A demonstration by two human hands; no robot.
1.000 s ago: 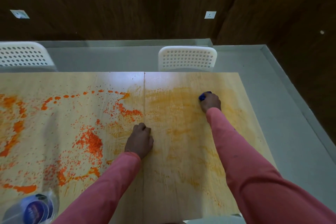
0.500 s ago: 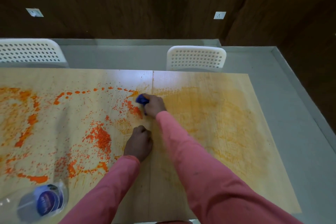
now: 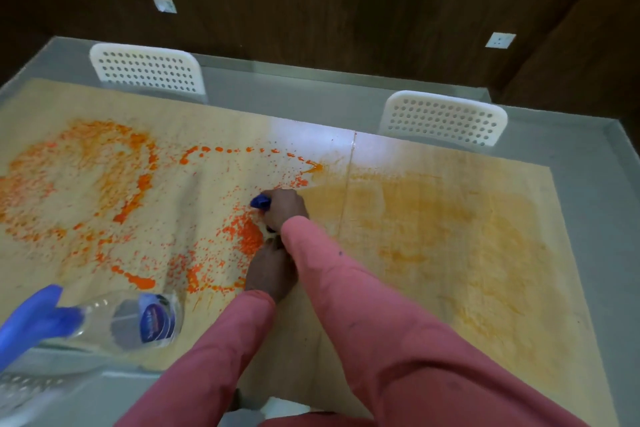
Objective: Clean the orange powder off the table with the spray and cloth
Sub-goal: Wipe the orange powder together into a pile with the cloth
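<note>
A small blue cloth (image 3: 260,202) was gripped in the right hand (image 3: 284,209), whose fingers were curled round it so that only a bunched blue corner showed past the knuckles. The cloth was pressed to the pale wooden table (image 3: 450,288), left of the seam between its two boards and at the upper edge of a dense patch of orange powder (image 3: 247,236). The powder was seen in bright, grainy clumps and spatters over the left board, with a dotted trail curving along the far side and a broad ring further left. On the right board only a faint yellow-orange smear (image 3: 433,218) was left, streaked along the grain.

The left hand (image 3: 272,270) was laid on the table just behind the right one, its fingers drawn under into a loose fist; nothing could be seen held in it, though its fingertips were covered by the right sleeve (image 3: 363,305). Most of the cloth was hidden inside the right hand, so its size and how soiled it was could not be made out.

The spray bottle (image 3: 131,322) was found near the left front corner of the table, clear-bodied with a blue label and blue trigger head, blurred and stretched by the lens and cut off by the frame edge; whether it stood or lay could not be told. Two white perforated chairs (image 3: 443,120) were set along the far side.
</note>
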